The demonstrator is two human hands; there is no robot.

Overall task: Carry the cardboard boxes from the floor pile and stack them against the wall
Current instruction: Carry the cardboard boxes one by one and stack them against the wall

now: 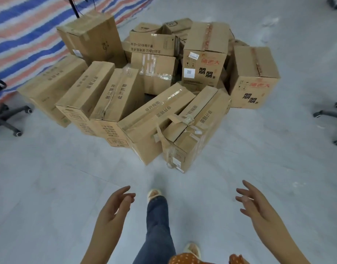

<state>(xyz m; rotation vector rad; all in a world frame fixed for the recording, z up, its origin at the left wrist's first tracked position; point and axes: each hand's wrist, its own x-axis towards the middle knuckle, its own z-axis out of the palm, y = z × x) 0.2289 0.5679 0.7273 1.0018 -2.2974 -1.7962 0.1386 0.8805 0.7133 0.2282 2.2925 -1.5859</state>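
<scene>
cardboard boxes (144, 88) heaped mid-floor (49, 187), far edge near striped tarp (24, 35). left hand (114, 208) and right hand (253, 204) empty, fingers spread loose, well short of pile.

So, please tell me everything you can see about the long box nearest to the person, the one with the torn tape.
The long box with torn tape is brown cardboard, lying on its side on the grey floor at the front of the pile. Its top seam has opened and strips of peeling tape curl up from it. Black printed characters run along the top, and a white label sits on its near end. Its left side presses against a similar long box. Neither hand touches it.
</scene>
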